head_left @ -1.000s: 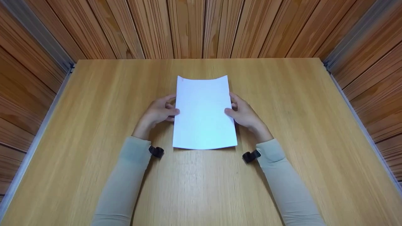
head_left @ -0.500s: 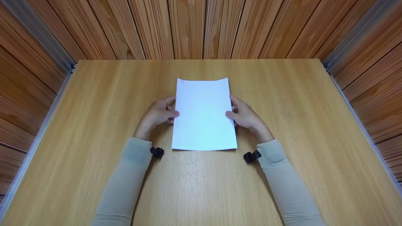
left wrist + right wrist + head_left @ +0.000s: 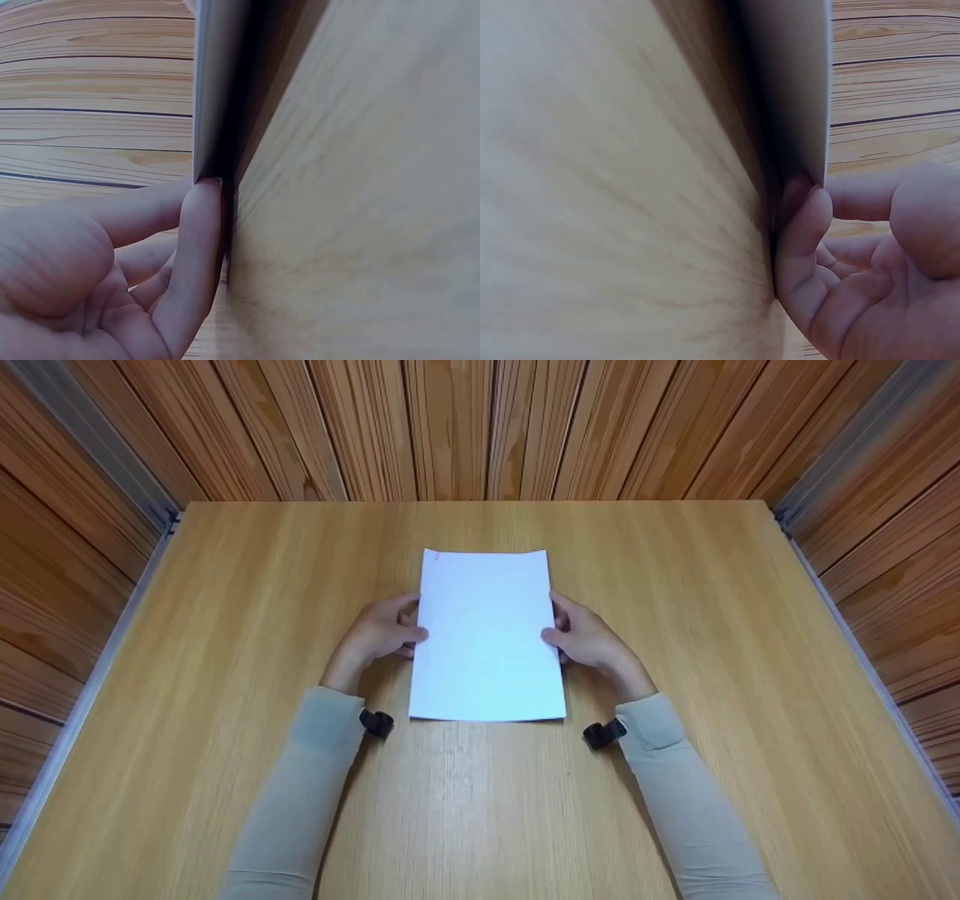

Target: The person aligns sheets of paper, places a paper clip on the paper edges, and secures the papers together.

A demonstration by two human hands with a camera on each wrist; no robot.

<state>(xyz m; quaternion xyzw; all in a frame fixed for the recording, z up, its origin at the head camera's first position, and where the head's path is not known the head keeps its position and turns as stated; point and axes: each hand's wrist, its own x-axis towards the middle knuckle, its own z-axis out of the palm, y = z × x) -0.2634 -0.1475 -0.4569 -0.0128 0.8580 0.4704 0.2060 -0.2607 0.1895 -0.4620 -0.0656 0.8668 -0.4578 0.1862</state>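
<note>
A white sheet or thin stack of paper (image 3: 486, 637) lies at the middle of the table, its far corners slightly raised and a small red mark at its far left corner. My left hand (image 3: 379, 628) pinches the left edge, thumb on top and fingers beneath. At the opposite edge my right hand (image 3: 589, 634) holds the paper the same way. In the left wrist view, curled fingers of the left hand (image 3: 127, 262) tuck under the paper (image 3: 214, 90), close to the tabletop. The right wrist view shows the right hand's fingers (image 3: 806, 225) beneath the paper's edge (image 3: 806, 97).
The wooden table (image 3: 480, 802) spreads out on every side of the paper. Wood-plank walls (image 3: 450, 427) rise behind it and at both sides. A small black wrist camera (image 3: 376, 724) sits on the left sleeve, and another black camera (image 3: 602, 734) on the right.
The paper has come down a little toward the table and slightly nearer to me. Its far edge, bowed earlier, is flatter now. Both hands keep their hold and have lowered with it.
</note>
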